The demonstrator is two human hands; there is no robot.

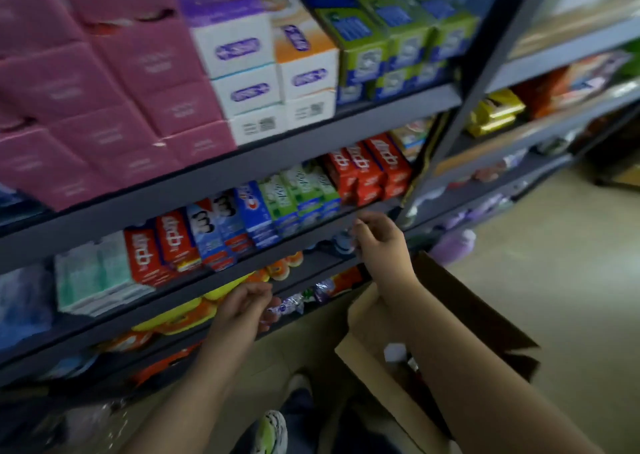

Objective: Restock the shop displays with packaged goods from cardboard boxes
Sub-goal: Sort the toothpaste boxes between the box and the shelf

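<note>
While the cardboard box [460, 318] stands open on the floor at our right, just beside the shelving unit [242, 166], its flaps are raised and only a few small items show inside; motion blur keeps us from naming them. We judge the packaged goods here to be light, and the carton packs stiff enough to take by their long flat sides without crushing. Foil sachets would be soft and slippery, so pinch them at a sealed edge.

Our left hand [247, 306] reaches to the lower shelf with fingers curled near the yellow and orange packets [194, 311]; whether it grips one cannot be told. Our right hand [379, 237] is raised at the edge of the shelf above, fingertips drawn together, and may pinch a small item, but the blur hides it. The two hands are apart, on different shelf levels.

Above them, toothpaste cartons [263, 214] in red, blue and green stand in rows. Higher still sit pink boxes [86, 83], white boxes [242, 72] and green boxes [391, 45]. A second shelving bay [554, 90] continues to the right. Our shoe [273, 431] shows at the bottom.
</note>
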